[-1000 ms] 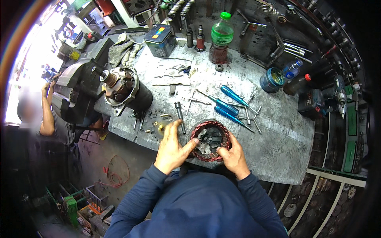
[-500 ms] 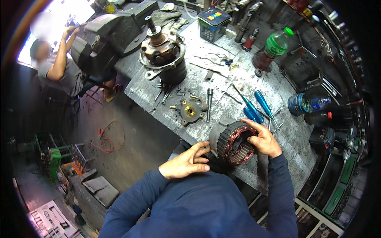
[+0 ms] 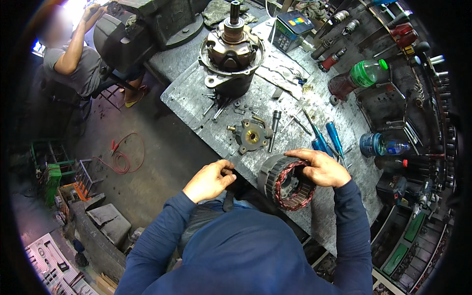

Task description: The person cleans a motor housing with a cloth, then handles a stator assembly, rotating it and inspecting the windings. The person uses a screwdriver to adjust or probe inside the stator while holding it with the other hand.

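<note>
An alternator stator [image 3: 269,180] with reddish copper windings lies on its side at the near edge of the metal bench, its open end facing me. My right hand [image 3: 324,168] grips its upper rim, fingers on the outside and thumb tucked in the opening. My left hand [image 3: 209,180] is off the bench edge, left of the stator and apart from it. Its fingers are curled toward the thumb, and whatever they may hold is hidden. Beyond the stator lie a round metal end cover [image 3: 251,137] with a brass-coloured centre and a long socket [image 3: 275,129].
An alternator body with its rotor [image 3: 231,64] stands upright farther back. Blue-handled screwdrivers [image 3: 334,137] lie right of centre, near a green-capped bottle [image 3: 366,73]. A bench vise [image 3: 169,24] is at the far left, with another person [image 3: 73,69] behind it. A red cable [image 3: 120,160] lies on the floor.
My left hand has moved left, away from the stator, and its fingers have curled in. The right hand stays on the stator's rim. The view has shifted slightly.
</note>
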Demonstrator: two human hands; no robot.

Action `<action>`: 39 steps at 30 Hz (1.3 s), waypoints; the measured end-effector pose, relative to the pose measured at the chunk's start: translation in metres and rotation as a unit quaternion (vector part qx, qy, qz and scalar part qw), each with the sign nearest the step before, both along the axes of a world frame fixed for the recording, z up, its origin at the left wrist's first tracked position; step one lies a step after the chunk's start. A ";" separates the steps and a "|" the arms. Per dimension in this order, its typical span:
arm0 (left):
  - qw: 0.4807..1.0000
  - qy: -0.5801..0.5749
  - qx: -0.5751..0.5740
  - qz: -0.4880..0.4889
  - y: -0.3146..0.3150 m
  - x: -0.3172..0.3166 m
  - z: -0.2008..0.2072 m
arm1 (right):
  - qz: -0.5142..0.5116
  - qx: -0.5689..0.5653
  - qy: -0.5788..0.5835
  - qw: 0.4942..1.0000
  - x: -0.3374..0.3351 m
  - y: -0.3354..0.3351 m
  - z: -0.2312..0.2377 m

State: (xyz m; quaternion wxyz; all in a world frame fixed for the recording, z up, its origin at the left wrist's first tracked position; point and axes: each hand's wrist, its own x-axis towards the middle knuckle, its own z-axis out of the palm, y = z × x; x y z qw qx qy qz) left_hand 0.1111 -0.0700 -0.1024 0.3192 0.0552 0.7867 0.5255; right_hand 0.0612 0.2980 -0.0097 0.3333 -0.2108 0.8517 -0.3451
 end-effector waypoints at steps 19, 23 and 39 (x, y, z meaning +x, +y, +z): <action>0.920 0.348 0.024 0.180 -0.054 -0.169 0.087 | -0.422 -0.101 0.029 0.900 0.103 0.006 -0.026; 0.878 0.466 -0.078 0.082 -0.022 -0.214 0.124 | -0.418 -0.090 0.068 0.901 0.110 0.009 -0.032; 0.911 0.413 0.005 -0.002 0.014 -0.283 0.137 | -0.580 -0.122 0.091 0.800 0.119 -0.024 -0.045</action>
